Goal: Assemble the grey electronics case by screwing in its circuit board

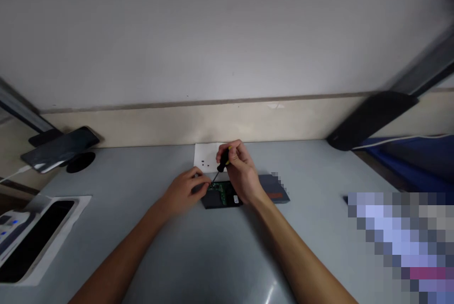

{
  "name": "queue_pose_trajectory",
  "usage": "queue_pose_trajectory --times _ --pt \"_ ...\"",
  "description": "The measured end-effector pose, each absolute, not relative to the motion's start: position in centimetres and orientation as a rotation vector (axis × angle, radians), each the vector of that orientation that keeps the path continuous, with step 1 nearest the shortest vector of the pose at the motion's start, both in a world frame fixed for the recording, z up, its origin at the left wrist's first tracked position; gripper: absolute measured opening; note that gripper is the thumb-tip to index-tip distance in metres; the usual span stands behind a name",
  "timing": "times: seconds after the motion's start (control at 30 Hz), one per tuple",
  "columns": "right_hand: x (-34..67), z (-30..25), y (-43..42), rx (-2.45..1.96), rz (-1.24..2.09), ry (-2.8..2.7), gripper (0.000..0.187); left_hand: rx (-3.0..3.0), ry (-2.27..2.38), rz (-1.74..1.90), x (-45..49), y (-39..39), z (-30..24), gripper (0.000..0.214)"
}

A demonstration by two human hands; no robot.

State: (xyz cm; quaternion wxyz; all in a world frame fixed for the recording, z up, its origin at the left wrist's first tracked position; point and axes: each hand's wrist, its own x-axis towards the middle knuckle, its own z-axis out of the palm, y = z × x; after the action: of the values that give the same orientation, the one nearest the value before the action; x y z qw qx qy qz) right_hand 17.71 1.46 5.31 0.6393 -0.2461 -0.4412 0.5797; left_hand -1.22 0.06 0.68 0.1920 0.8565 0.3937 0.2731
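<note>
In the head view, my right hand (243, 171) is closed around the black and yellow handle of a screwdriver (224, 158). Its thin shaft slants down to the left, with the tip at the upper left part of an opened, phone-like device (232, 202). A green circuit board (222, 190) and a dark flat block show inside it. My left hand (187, 188) is at the device's left end, thumb and forefinger pinched beside the screwdriver tip. Whatever lies between those fingertips is too small to make out.
Behind the device lies white paper (205, 158) with several tiny dark pieces. A dark flat panel (271, 185) lies right of my right wrist. Far left are a phone on a stand (62, 149) and a black-screened device (39, 240). A blurred-out patch covers the lower right.
</note>
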Motion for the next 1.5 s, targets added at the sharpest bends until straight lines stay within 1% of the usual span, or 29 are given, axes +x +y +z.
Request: queue_pose_trajectory --times 0.1,0.2,0.4,0.6,0.77,0.87,0.93,1.17,1.3,1.43,1.5 --pt "17.7 5.1 1.5 -0.604 1.270 -1.057 0.024 2.408 1.104 0.779 -1.2 0.1 0.7 0.024" --pt "17.4 5.3 1.3 -0.541 1.336 -0.996 0.027 2.411 1.108 0.769 -1.2 0.1 0.6 0.024" --pt "16.9 5.8 0.9 -0.486 1.397 -0.889 0.018 2.399 1.134 0.740 -1.2 0.0 0.7 0.024" --pt "16.7 5.4 1.1 -0.503 1.345 -0.927 0.026 2.395 1.132 0.762 -1.2 0.0 0.6 0.024" --pt "17.3 5.2 1.3 -0.569 1.255 -1.082 0.015 2.405 1.113 0.772 -1.2 0.1 0.6 0.024" --pt "17.4 5.1 1.3 -0.568 1.299 -1.117 0.025 2.412 1.119 0.769 -1.2 0.1 0.6 0.024" --pt "17.1 5.1 1.2 -0.538 1.346 -1.069 0.028 2.412 1.119 0.760 -1.2 0.1 0.5 0.024" --pt "16.1 5.5 0.5 -0.495 1.364 -0.931 0.026 2.395 1.121 0.746 -1.2 0.2 0.4 0.025" --pt "16.6 5.0 0.8 -0.538 1.328 -0.971 0.024 2.397 1.107 0.753 -1.3 0.2 0.4 0.025" --pt "17.2 4.9 1.1 -0.587 1.271 -1.102 0.017 2.403 1.099 0.769 -1.3 0.1 0.4 0.025" --pt "17.4 5.1 1.2 -0.593 1.292 -1.136 0.020 2.409 1.100 0.766 -1.3 0.1 0.4 0.025"
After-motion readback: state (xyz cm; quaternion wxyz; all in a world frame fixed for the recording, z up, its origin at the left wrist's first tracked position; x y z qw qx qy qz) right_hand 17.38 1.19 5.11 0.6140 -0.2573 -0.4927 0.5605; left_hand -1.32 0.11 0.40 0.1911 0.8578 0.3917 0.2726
